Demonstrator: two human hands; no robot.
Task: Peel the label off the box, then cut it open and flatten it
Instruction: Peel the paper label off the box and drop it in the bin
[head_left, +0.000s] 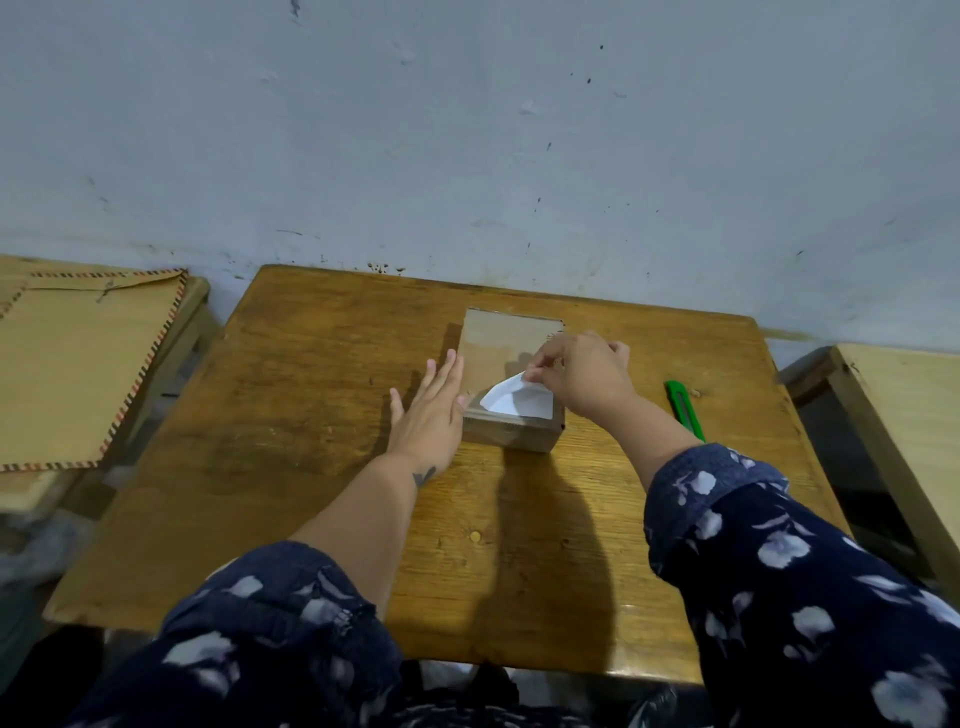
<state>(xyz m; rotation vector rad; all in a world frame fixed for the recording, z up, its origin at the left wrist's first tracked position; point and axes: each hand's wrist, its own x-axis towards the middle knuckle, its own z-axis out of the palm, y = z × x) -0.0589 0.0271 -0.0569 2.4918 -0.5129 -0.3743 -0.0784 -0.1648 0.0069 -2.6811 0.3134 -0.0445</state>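
A closed brown cardboard box lies flat at the back middle of a wooden table. A white label sits on the near end of its top, partly lifted and folded over. My right hand pinches the label's raised corner between thumb and fingers. My left hand rests flat with fingers spread against the box's left side, thumb at its near left corner. A green utility knife lies on the table to the right of the box.
A grey-blue wall stands right behind the table. On the left is another surface with flattened cardboard on it. A pale wooden table is at the right, with a dark gap between.
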